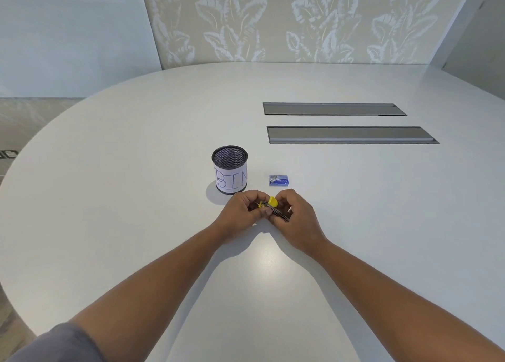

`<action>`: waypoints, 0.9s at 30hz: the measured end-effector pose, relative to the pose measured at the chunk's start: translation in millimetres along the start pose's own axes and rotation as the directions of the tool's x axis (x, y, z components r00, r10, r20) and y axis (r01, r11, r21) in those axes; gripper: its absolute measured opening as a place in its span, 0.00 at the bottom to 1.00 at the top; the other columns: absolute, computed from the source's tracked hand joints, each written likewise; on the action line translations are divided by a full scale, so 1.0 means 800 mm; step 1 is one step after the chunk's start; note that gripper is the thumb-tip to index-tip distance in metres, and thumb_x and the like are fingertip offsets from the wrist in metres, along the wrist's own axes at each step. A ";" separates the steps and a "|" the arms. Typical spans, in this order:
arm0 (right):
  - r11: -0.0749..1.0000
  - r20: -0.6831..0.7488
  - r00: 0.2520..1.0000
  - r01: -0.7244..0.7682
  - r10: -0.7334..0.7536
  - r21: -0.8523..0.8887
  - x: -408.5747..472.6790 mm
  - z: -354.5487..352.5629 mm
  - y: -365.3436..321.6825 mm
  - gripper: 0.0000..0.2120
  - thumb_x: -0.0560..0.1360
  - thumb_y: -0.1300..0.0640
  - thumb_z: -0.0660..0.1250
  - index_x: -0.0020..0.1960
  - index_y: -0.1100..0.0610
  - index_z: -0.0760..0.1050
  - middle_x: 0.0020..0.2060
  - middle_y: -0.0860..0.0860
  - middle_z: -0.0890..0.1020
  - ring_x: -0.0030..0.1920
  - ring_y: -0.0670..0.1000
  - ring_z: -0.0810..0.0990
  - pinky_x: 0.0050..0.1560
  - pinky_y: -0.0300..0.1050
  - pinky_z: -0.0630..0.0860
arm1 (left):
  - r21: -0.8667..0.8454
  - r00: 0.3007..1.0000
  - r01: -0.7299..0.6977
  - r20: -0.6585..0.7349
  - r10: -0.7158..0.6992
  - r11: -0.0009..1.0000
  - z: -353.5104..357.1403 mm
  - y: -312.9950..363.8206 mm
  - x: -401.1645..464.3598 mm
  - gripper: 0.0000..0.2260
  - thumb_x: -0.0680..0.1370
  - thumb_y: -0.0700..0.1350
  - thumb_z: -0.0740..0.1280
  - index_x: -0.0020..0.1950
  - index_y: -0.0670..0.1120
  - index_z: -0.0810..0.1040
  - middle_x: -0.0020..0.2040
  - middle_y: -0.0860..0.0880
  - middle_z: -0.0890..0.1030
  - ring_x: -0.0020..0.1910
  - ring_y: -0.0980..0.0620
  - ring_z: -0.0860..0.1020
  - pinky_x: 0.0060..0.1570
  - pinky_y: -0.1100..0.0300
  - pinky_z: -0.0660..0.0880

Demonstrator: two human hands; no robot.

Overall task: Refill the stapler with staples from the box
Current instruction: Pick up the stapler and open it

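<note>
A small stapler (271,205) with a yellow top and metal body is held between both hands just above the white table (136,170). My left hand (240,214) grips its left end, and my right hand (296,216) grips its right end. My fingers hide most of the stapler. A small blue staple box (278,180) lies shut on the table just beyond my right hand, apart from it.
A black mesh cup (229,174) with a paper label reading "BIN" stands left of the box, just beyond my left hand. Two long grey cable hatches (334,109) (351,135) are set in the table farther back on the right.
</note>
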State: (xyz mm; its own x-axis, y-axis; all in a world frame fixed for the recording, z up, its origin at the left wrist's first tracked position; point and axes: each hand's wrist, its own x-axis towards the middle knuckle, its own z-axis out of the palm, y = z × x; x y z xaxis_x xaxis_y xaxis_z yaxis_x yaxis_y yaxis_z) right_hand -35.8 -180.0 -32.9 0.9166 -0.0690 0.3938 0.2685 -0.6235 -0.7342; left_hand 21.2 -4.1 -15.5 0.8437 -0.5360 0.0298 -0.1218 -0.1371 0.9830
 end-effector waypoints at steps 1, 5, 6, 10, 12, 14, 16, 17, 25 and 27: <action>1.000 0.001 1.000 -0.007 0.007 0.009 0.000 0.000 0.000 0.12 0.72 0.55 0.73 0.48 0.48 0.71 0.39 0.44 0.78 0.38 0.49 0.75 0.38 0.48 0.76 | 0.003 1.000 0.003 -0.009 -0.003 1.000 0.000 0.000 0.000 0.07 0.78 0.36 0.72 0.55 0.42 0.83 0.41 0.44 0.82 0.38 0.50 0.72 0.39 0.61 0.72; 0.998 0.008 0.999 -0.034 0.034 0.049 -0.001 -0.001 0.002 0.17 0.69 0.57 0.74 0.53 0.47 0.71 0.40 0.45 0.79 0.39 0.50 0.77 0.40 0.50 0.79 | -0.011 0.999 0.018 -0.048 -0.019 1.000 0.001 -0.001 0.000 0.07 0.77 0.38 0.73 0.55 0.41 0.83 0.41 0.47 0.83 0.37 0.53 0.73 0.36 0.65 0.72; 0.997 0.005 0.999 -0.039 0.038 0.065 -0.001 0.000 0.002 0.19 0.69 0.56 0.74 0.55 0.46 0.71 0.41 0.45 0.79 0.39 0.49 0.78 0.40 0.48 0.79 | -0.017 0.998 0.018 -0.052 -0.018 1.000 0.001 -0.001 0.000 0.07 0.77 0.38 0.72 0.55 0.41 0.83 0.42 0.46 0.83 0.38 0.53 0.74 0.37 0.65 0.72; 0.993 -0.008 0.999 -0.048 0.049 0.104 -0.001 0.000 0.004 0.21 0.68 0.55 0.74 0.56 0.43 0.69 0.41 0.42 0.79 0.40 0.49 0.79 0.41 0.43 0.80 | -0.028 0.999 0.003 -0.048 -0.004 1.000 0.001 0.001 0.001 0.07 0.78 0.38 0.71 0.55 0.40 0.83 0.47 0.42 0.86 0.42 0.55 0.78 0.46 0.64 0.75; 0.994 -0.016 0.999 -0.040 0.042 0.101 -0.001 0.000 0.004 0.21 0.68 0.55 0.74 0.54 0.42 0.69 0.41 0.40 0.78 0.40 0.48 0.79 0.40 0.39 0.78 | -0.045 0.998 -0.001 -0.056 -0.002 0.999 0.001 0.000 0.001 0.07 0.79 0.38 0.71 0.55 0.39 0.83 0.46 0.46 0.86 0.41 0.58 0.80 0.45 0.67 0.75; 0.997 -0.026 0.999 -0.021 0.023 0.074 -0.001 0.001 0.003 0.20 0.68 0.56 0.73 0.52 0.42 0.69 0.41 0.41 0.77 0.39 0.47 0.77 0.38 0.38 0.76 | -0.053 0.998 -0.004 -0.063 0.001 0.999 0.002 -0.001 0.001 0.07 0.79 0.38 0.71 0.56 0.39 0.83 0.45 0.49 0.86 0.41 0.61 0.80 0.44 0.69 0.75; 0.999 -0.039 0.999 0.004 -0.002 0.046 -0.001 0.002 0.003 0.18 0.68 0.58 0.73 0.51 0.43 0.69 0.44 0.42 0.76 0.39 0.49 0.77 0.37 0.43 0.77 | -0.055 0.997 -0.013 -0.073 0.009 0.998 0.003 -0.002 0.001 0.07 0.79 0.38 0.71 0.56 0.39 0.83 0.46 0.48 0.86 0.41 0.61 0.81 0.44 0.70 0.75; 0.999 -0.045 0.999 0.017 -0.015 0.036 -0.001 0.002 0.003 0.18 0.69 0.58 0.73 0.51 0.44 0.69 0.45 0.42 0.75 0.39 0.49 0.77 0.38 0.46 0.77 | -0.053 0.997 -0.019 -0.079 0.014 0.998 0.003 -0.002 0.000 0.07 0.79 0.39 0.71 0.56 0.40 0.83 0.46 0.47 0.87 0.41 0.60 0.81 0.44 0.69 0.75; 0.996 -0.068 0.998 0.024 -0.018 0.092 -0.002 0.002 0.006 0.15 0.74 0.58 0.73 0.58 0.49 0.74 0.49 0.44 0.79 0.44 0.47 0.80 0.42 0.36 0.76 | -0.082 0.997 -0.025 -0.071 0.019 0.996 0.005 -0.004 -0.002 0.15 0.79 0.43 0.71 0.66 0.47 0.80 0.48 0.42 0.85 0.43 0.52 0.78 0.47 0.53 0.78; 0.991 -0.040 0.999 0.001 0.004 0.134 -0.001 0.001 0.004 0.15 0.76 0.57 0.73 0.60 0.47 0.74 0.50 0.45 0.81 0.46 0.48 0.81 0.44 0.38 0.78 | -0.086 0.998 -0.063 -0.027 0.061 0.994 0.003 -0.002 -0.003 0.17 0.79 0.42 0.71 0.69 0.48 0.79 0.54 0.43 0.86 0.49 0.52 0.81 0.56 0.53 0.79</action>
State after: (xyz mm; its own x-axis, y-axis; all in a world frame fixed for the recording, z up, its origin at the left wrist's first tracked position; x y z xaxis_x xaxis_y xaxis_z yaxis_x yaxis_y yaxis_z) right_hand -35.5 -181.3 -35.6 0.9051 -0.1031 0.4125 0.3066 -0.5139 -0.8012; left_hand 18.0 -5.0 -17.3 0.8486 -0.5205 0.0945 -0.1293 -0.0309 0.9911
